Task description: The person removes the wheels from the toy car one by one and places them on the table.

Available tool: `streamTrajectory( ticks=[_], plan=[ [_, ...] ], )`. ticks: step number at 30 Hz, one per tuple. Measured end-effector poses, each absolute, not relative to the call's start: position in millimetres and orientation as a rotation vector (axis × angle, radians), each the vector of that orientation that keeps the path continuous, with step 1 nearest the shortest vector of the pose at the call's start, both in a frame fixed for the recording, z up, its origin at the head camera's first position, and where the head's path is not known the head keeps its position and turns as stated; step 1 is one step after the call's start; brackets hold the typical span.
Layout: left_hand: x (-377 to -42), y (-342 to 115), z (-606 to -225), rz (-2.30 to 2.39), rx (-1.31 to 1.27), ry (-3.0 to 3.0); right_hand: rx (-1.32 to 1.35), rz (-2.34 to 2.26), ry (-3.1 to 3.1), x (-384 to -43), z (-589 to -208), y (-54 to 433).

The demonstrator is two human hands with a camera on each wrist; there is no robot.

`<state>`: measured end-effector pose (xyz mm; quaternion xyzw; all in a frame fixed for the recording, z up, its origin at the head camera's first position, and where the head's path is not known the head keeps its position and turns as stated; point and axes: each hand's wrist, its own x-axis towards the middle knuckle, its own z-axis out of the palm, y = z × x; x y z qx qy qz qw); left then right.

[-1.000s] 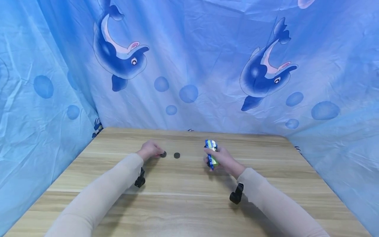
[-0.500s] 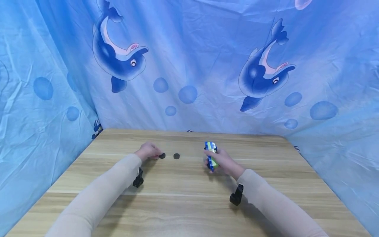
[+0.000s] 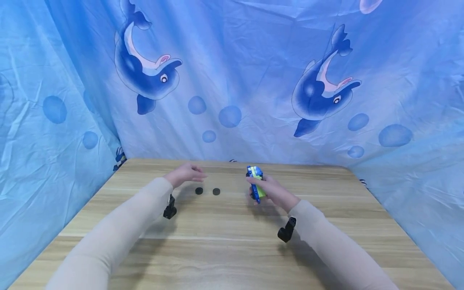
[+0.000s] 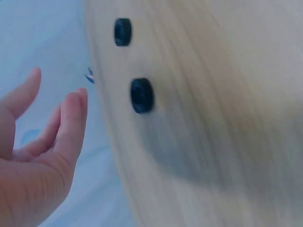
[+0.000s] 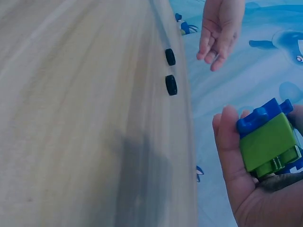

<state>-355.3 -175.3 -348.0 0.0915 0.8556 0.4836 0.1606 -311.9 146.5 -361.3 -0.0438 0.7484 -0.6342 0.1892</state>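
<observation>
In the head view, a blue-and-green toy (image 3: 260, 191) is gripped above the table (image 3: 224, 245) by the right hand (image 3: 274, 192). In the left wrist view, nothing is held by the left hand (image 4: 42, 172), raised near two black wheels (image 4: 142, 95). In the right wrist view, the toy is apparently steadied; for wheel pickup, the left hand would need to be lowered.

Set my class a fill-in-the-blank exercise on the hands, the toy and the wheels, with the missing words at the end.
1. The right hand holds a ____-and-green toy.
2. On the table lie ____ loose wheels.
3. The left hand holds ____.

Missing words: blue; two; nothing.
</observation>
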Motion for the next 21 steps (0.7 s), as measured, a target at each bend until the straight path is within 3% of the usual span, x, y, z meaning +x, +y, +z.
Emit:
streamTrajectory(
  ticks=[21],
  plan=[
    [-329, -98, -309, 1.387, 0.484, 2.181, -0.468, -1.522, 2.159, -305, -348, 127]
  ],
)
